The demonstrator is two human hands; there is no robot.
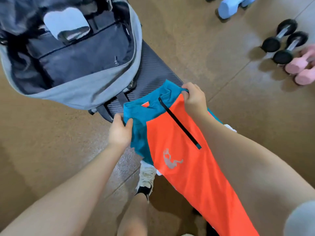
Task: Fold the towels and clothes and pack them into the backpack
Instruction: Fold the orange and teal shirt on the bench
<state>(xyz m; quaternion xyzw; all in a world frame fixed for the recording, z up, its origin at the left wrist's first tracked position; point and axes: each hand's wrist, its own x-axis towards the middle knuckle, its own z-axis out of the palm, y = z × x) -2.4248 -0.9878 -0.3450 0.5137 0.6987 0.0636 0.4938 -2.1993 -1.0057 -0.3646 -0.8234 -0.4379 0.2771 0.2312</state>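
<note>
An orange and teal zip-neck shirt (pixel 184 150) hangs in the air in front of me, its collar at the top. My left hand (pixel 119 132) pinches the teal shoulder on the left. My right hand (pixel 193 97) grips the teal collar edge on the right. The shirt's body drops down past my legs. A grey backpack (pixel 81 92) stands at the upper left with its main compartment wide open, showing a dark lining and a light folded item (pixel 66 24) inside. The shirt hangs just below and right of the backpack.
A dark ribbed mat (pixel 153 68) lies under the backpack on the brown floor. At the upper right are a blue dumbbell (pixel 230 7), two black dumbbells (pixel 284 41) and pink dumbbells (pixel 301 68). My shoe (pixel 146 176) shows beneath the shirt.
</note>
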